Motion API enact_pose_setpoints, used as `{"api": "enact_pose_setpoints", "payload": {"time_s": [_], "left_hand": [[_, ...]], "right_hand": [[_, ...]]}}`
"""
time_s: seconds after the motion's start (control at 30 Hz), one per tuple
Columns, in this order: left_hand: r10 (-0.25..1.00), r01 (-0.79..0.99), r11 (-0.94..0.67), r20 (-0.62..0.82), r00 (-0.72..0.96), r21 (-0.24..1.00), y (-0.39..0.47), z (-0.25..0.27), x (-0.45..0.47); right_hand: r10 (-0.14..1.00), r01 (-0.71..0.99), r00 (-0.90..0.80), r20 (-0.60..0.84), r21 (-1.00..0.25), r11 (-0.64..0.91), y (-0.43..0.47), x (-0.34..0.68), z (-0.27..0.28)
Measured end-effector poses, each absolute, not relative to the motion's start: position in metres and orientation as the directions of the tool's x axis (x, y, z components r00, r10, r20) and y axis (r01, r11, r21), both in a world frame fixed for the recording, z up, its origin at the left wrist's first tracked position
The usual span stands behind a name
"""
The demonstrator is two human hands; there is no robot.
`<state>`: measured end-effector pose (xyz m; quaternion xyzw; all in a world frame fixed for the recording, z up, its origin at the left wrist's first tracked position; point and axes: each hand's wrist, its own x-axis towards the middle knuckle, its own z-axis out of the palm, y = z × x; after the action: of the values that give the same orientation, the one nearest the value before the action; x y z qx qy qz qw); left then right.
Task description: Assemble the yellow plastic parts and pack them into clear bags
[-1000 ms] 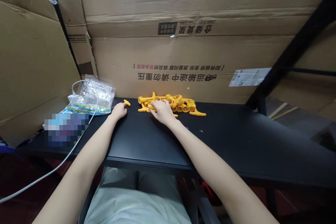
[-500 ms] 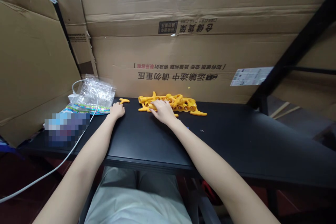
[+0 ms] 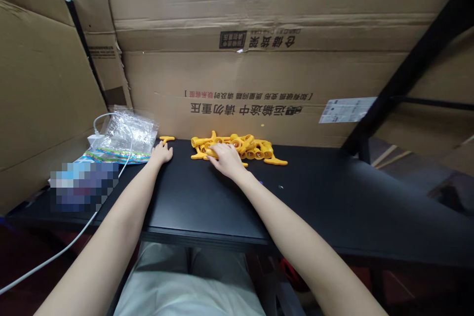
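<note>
Several yellow T-shaped plastic handles with hollow round ends lie in a pile (image 3: 255,145) against the cardboard at the back of the black shelf. My right hand (image 3: 226,159) reaches over the pile's left front, its fingers and thumb closed on one yellow handle (image 3: 212,152); the palm side is hidden. Further left, a single yellow handle (image 3: 167,138) lies apart from the others. My left hand (image 3: 161,153) rests on the shelf just in front of that piece, its fingers spread and nothing visible in them.
A clear plastic bag (image 3: 129,131) and a colourful packet (image 3: 111,155) lie at the left, with a white cable (image 3: 79,233) running across them and over the shelf's front edge. Cardboard (image 3: 237,74) walls the back; a black post (image 3: 392,79) slants at the right.
My left hand has let go of the single yellow handle, its fingers now spread in front of it. My right hand stays at the pile. The view has shifted slightly.
</note>
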<state>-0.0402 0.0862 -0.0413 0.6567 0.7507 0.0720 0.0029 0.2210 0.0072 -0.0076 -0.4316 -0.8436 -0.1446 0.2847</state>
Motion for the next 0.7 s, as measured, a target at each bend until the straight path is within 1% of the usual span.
{"api": "enact_pose_setpoints", "payload": {"time_s": [0.17, 0.33, 0.7], "left_hand": [[0.98, 0.979, 0.172, 0.086, -0.182, 0.114, 0.0915, -0.0373, -0.0419], [0.978, 0.979, 0.173, 0.098, -0.184, 0.104, 0.0921, -0.0345, -0.0467], [0.964, 0.971, 0.221, 0.131, -0.232, 0.094, 0.0926, -0.0335, -0.0464]], "right_hand": [[0.654, 0.819, -0.453, 0.606, -0.007, 0.573, 0.007, 0.2224, -0.0059], [0.634, 0.815, -0.453, 0.627, 0.005, 0.579, 0.0084, 0.2236, -0.0071], [0.634, 0.813, -0.452, 0.627, -0.002, 0.582, 0.0088, 0.2241, -0.0072]]}}
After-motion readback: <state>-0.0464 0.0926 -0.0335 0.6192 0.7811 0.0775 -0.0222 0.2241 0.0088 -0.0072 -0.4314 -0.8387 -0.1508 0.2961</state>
